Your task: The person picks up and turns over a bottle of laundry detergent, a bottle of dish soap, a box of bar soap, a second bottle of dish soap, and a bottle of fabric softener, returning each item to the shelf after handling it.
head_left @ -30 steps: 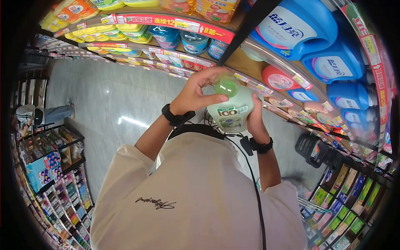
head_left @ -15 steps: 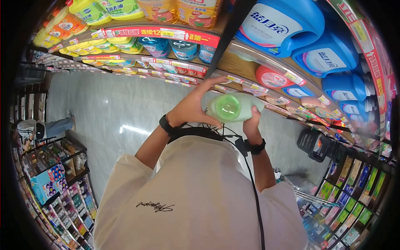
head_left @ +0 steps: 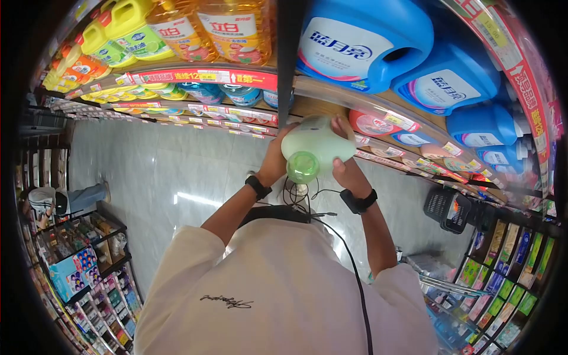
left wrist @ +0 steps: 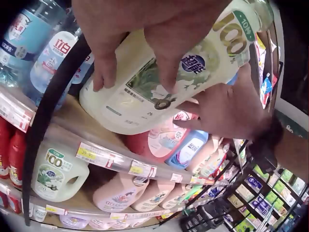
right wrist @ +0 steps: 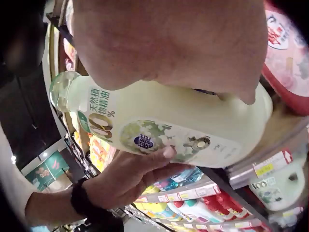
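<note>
A pale green laundry detergent bottle (head_left: 316, 142) with a clear green cap (head_left: 303, 167) is held between both hands over the shelf edge. The bottle is tilted in the head view, its cap toward the person's body. My left hand (head_left: 273, 158) grips one side; in the left wrist view its fingers (left wrist: 166, 70) curl over the labelled face. On the handle side, my right hand (head_left: 350, 175) holds the bottle, thumb near and fingertips beyond. The right wrist view shows the left thumb (right wrist: 161, 155) on the label, while the back of the right hand (right wrist: 169, 43) hides part of the bottle.
Big blue detergent jugs (head_left: 361, 44) stand on the upper right shelf, and orange bottles (head_left: 234, 32) on the left one. A red-labelled container (left wrist: 164, 140) sits close by the held bottle. A similar pale bottle (left wrist: 58, 176) is one shelf lower. Black baskets (head_left: 447, 208) stand on the floor.
The bottle's cap end has swung down toward the body, and its base has moved toward the shelf. Both hands have shifted forward with it and hold it throughout.
</note>
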`<state>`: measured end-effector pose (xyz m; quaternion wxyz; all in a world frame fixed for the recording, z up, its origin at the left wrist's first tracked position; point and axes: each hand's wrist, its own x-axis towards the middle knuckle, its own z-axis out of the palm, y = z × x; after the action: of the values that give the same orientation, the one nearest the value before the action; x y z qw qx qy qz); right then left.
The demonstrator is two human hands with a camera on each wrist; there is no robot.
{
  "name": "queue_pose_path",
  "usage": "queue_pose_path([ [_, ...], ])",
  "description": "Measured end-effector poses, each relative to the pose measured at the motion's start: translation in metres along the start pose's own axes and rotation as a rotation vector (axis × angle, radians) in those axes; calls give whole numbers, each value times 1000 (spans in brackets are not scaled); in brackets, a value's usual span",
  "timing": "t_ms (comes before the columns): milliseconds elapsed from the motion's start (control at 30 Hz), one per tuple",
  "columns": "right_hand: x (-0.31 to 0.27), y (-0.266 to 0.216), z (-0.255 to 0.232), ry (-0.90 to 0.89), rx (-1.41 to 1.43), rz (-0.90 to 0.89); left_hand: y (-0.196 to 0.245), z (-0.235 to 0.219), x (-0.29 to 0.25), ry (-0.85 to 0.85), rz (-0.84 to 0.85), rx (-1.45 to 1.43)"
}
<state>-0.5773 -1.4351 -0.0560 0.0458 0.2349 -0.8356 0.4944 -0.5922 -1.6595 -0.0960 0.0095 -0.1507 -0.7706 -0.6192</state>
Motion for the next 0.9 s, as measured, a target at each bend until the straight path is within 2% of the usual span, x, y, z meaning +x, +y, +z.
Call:
queue_pose_path([
  [67,-20,34,2,-99,113,177,-9,6,15,30,-11,57],
  [133,-22,54,-2,-164,181,276,-17,14,29,49,32,162],
  [200,-22,73,-5,-196,211,306,-24,24,39,93,50,140],
  [267,-24,114,-7,-314,123,523,-33,33,51,111,37,141],
  [333,-17,124,-15,-315,119,580,-42,44,62,102,-10,158],
  [400,-9,127,-15,-201,200,473,-49,50,73,123,-2,106],
  [533,5,146,-9,-156,276,371,-56,47,84,58,-103,130],
  [633,9,142,-7,-169,264,482,-59,43,90,25,-25,196],
  [733,15,133,-5,-106,243,469,-65,41,93,7,-38,207],
  [833,25,132,-11,-277,150,706,-68,38,96,-3,-26,157],
  [900,27,129,-4,-159,147,629,-62,35,95,4,-28,141],
])
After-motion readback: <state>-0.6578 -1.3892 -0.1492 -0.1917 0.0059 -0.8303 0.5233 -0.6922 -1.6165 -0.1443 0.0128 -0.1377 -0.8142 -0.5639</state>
